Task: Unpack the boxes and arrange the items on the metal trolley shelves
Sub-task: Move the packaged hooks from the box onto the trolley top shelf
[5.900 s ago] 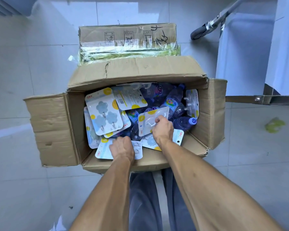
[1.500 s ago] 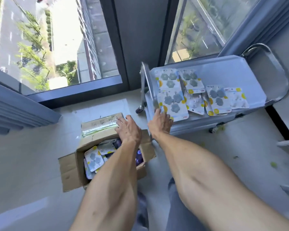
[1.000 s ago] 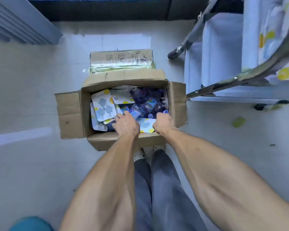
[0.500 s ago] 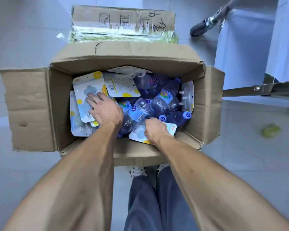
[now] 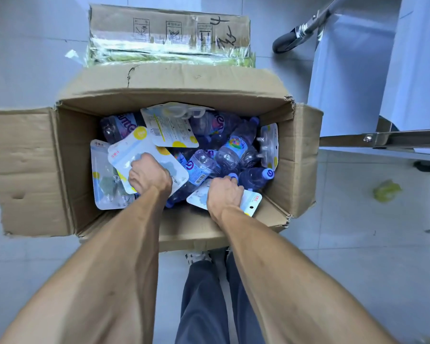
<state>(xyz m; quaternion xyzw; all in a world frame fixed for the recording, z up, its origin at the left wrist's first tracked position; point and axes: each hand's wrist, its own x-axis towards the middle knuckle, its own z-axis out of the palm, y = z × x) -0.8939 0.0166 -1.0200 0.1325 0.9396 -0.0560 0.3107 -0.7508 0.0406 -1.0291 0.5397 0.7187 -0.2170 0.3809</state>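
Two flat, glossy hook packs lie on top of the jumble in the open box (image 5: pixel 293 155) on the floor: the left hand (image 5: pixel 149 175) grips the left pack (image 5: pixel 134 155), whose long axis runs diagonally from far-left to near-right, and the right hand (image 5: pixel 224 192) grips the right pack (image 5: pixel 252 201) at the box's near-right corner. Both packs are thin card under clear plastic, pale with yellow dots, resting on smooth, round bottles (image 5: pixel 233 147). The trolley (image 5: pixel 382 140), bare metal, stands to the right, nearer the right hand, so the lift probably goes up and rightward.
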